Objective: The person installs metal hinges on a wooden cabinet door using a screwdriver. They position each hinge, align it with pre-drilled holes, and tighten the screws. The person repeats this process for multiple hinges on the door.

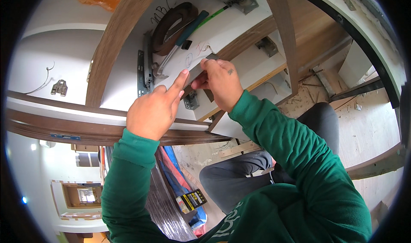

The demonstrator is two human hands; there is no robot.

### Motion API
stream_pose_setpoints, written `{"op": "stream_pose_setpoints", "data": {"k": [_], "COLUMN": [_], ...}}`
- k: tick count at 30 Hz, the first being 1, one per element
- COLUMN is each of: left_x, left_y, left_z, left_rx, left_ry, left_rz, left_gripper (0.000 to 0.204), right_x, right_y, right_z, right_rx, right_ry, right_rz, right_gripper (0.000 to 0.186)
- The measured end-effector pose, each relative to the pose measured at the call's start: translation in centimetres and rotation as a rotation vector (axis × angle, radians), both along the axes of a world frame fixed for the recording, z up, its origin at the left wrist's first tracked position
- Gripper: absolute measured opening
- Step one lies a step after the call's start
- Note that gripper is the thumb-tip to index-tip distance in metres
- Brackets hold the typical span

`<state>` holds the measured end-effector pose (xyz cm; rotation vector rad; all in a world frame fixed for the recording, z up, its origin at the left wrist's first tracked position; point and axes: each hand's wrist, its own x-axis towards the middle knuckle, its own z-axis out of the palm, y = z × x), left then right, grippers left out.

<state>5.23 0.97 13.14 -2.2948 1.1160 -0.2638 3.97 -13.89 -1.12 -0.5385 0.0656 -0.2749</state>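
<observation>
A flat grey strip [198,73] slants between my hands, over a white panel inside a cabinet. My right hand [221,81] is closed on its far part, thumb and fingers pinching the edge. At the near end, my left hand [150,112] has its index finger stretched along the strip and another fingertip tucked beneath; its thumb is hard to make out. Beyond my hands, a hammer with a blue-green handle [192,28] lies on the panel, against a rusty brown C-shaped clamp [157,42]. A thin green stick [210,19] and a small black block [186,45] are close by.
Wooden dividers [114,44] and a brown front rail [98,125] frame the compartments. Metal drawer slides [143,74] stand left of the hammer. A hinge [59,88] sits in the left compartment. Below are my bent legs [233,176], a black-and-yellow package [191,201] and plastic-wrapped boards [165,213].
</observation>
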Motion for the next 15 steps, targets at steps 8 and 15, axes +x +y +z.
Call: {"op": "stream_pose_setpoints", "data": {"k": [8, 15], "left_x": [0.5, 0.6], "left_y": [-0.3, 0.2], "left_z": [-0.1, -0.5], "left_rx": [-0.023, -0.055], "left_ry": [0.002, 0.003], "left_rz": [0.029, -0.001], "left_gripper": [0.053, 0.054], "right_x": [0.4, 0.2], "right_y": [0.6, 1.2], "right_z": [0.7, 1.2], "right_rx": [0.004, -0.016], "right_ry": [0.082, 0.133], "right_rz": [-0.063, -0.091], "right_gripper": [0.03, 0.033]}}
